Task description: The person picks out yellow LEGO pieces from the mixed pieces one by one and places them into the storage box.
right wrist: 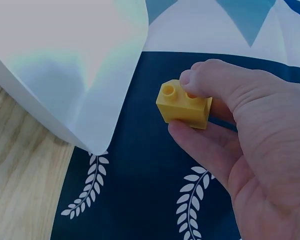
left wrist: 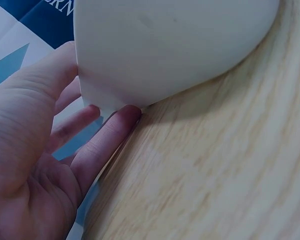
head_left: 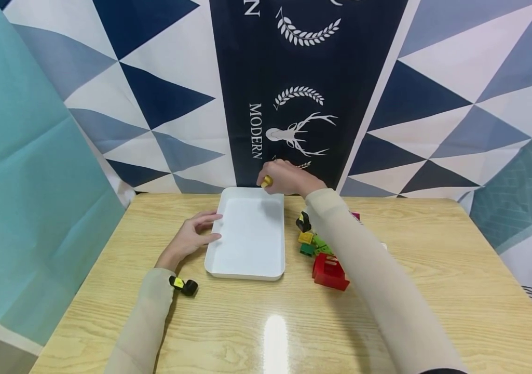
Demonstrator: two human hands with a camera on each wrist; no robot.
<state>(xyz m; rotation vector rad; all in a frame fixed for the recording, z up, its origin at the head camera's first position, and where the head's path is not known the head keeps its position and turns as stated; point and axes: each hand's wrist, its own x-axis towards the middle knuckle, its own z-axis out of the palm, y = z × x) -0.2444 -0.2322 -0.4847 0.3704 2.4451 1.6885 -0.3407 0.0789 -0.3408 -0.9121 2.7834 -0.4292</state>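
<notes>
My right hand (head_left: 286,176) pinches a small yellow toy building block (right wrist: 182,106) between thumb and fingers. Two round studs show on the block's face, one partly under the thumb. This hand is raised by the far right corner of a shallow white tray (head_left: 247,234), apart from it. At the tray's left side, my left hand (head_left: 194,234) holds the wall, with the thumb and a finger at the rim. Other fingertips (left wrist: 132,111) touch the outside of the wall low down in the left wrist view.
Right of the tray lie a red toy piece (head_left: 330,272), a green block (head_left: 307,250), a yellow block (head_left: 305,237) and a light green piece (head_left: 322,245). My right forearm partly covers this group. A patterned cloth (head_left: 177,104) hangs behind the wooden table (head_left: 228,322).
</notes>
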